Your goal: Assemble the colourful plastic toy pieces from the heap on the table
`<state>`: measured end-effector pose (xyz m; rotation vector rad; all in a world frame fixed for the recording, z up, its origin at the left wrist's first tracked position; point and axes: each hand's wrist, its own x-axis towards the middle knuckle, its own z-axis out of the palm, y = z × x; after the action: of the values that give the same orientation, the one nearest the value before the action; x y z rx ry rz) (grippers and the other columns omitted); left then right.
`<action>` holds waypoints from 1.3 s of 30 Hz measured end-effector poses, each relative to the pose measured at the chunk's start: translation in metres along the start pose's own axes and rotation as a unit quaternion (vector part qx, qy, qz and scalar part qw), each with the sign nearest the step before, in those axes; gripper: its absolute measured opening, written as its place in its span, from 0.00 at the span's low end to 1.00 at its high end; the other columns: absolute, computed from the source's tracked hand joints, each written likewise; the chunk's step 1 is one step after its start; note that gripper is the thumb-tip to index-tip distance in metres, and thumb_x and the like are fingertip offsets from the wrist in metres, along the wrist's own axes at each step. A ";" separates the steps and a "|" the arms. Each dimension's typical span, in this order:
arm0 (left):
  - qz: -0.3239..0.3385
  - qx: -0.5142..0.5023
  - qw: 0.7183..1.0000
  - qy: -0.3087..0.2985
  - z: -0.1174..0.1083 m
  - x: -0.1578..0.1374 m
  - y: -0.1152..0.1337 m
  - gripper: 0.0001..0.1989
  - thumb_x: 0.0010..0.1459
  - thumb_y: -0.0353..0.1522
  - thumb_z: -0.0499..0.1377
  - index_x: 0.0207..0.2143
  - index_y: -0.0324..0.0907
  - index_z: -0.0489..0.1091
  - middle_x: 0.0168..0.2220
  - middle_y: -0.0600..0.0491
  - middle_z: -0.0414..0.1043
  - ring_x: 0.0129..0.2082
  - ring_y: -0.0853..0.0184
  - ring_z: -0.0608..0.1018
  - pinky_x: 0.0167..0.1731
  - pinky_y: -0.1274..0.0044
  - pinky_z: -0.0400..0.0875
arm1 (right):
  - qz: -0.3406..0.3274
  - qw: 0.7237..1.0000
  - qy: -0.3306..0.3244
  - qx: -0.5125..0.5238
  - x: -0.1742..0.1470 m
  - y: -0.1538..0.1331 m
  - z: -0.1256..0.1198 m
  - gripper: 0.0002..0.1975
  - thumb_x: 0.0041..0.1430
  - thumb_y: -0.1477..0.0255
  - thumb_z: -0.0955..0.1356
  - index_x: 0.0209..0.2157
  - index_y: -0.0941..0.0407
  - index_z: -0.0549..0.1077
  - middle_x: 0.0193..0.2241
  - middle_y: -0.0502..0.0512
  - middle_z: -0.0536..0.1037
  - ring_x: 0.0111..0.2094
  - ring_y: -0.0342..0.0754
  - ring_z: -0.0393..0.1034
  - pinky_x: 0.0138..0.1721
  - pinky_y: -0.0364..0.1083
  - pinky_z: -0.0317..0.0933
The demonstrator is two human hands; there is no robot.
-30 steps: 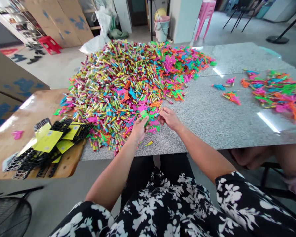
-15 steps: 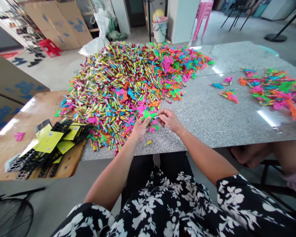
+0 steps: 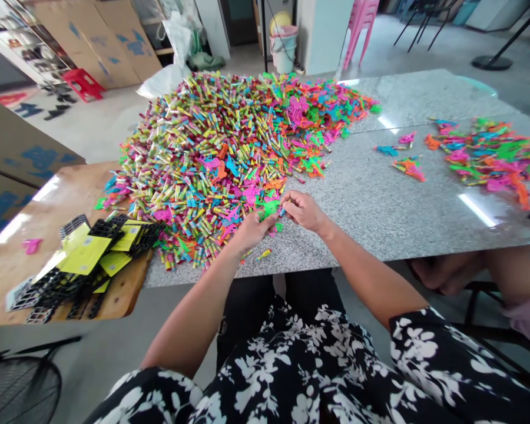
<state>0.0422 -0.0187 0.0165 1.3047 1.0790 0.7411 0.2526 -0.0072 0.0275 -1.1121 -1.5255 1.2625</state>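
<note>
My left hand [image 3: 251, 231] is closed on a green plastic toy gun [image 3: 271, 208], thumb on top. Fingertips of my right hand [image 3: 305, 211] pinch a small tube [image 3: 282, 211] against the right end of the green piece; the fingers partly hide it. Both hands are just above the near edge of a big pile of small labelled tubes [image 3: 176, 159]. Pink, orange, blue and green toy guns [image 3: 298, 109] are mixed in at its right side. One loose yellow tube [image 3: 264, 254] lies below my left hand.
On the grey speckled table [image 3: 371, 218], a second heap of bright toy pieces [image 3: 490, 153] lies at the right. Black plastic racks with yellow cards [image 3: 86, 253] cover part of the wooden table [image 3: 128, 294] at left. Another person's legs [image 3: 516, 271] show at right.
My left hand has turned slightly over the green toy gun, hiding more of its lower part. My right fingers stay at its right end with the tube. The view has shifted a little.
</note>
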 end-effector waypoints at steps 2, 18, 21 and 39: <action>-0.029 -0.042 0.998 -0.034 0.002 0.001 0.000 0.25 0.57 0.53 0.71 0.29 0.42 0.69 0.22 0.56 0.68 0.17 0.76 0.60 0.18 0.79 0.49 | 0.001 1.000 0.002 0.002 -0.004 0.003 -0.001 0.08 0.65 0.62 0.68 0.39 0.52 0.71 0.21 0.45 0.70 0.21 0.43 0.60 0.24 0.42 0.55; 0.095 0.466 0.878 0.059 0.032 0.066 -0.001 0.17 0.68 0.38 0.62 0.55 0.42 0.77 0.55 0.39 0.78 0.60 0.47 0.75 0.60 0.60 0.68 | 0.077 0.871 0.465 0.139 -0.028 0.066 -0.144 0.09 0.64 0.60 0.67 0.39 0.51 0.71 0.24 0.46 0.72 0.17 0.40 0.60 0.17 0.39 0.55; 0.126 0.582 0.802 0.040 0.031 0.085 -0.003 0.21 0.67 0.38 0.61 0.59 0.40 0.76 0.68 0.36 0.68 0.68 0.40 0.66 0.65 0.54 0.62 | 0.087 0.844 0.511 0.137 -0.014 0.072 -0.165 0.11 0.71 0.59 0.64 0.44 0.50 0.71 0.33 0.50 0.79 0.19 0.39 0.66 0.19 0.38 0.60; 0.198 0.632 0.749 -0.015 0.016 0.063 -0.031 0.25 0.64 0.50 0.67 0.54 0.43 0.75 0.63 0.39 0.74 0.68 0.45 0.70 0.73 0.50 0.51 | 0.147 0.878 0.112 -0.441 0.106 0.079 -0.069 0.11 0.70 0.70 0.69 0.46 0.60 0.82 0.49 0.69 0.83 0.52 0.60 0.78 0.54 0.53 0.69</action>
<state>0.0757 0.0281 -0.0272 2.7598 1.3210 0.1724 0.3017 0.1195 -0.0337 -2.0519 -1.8327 0.5291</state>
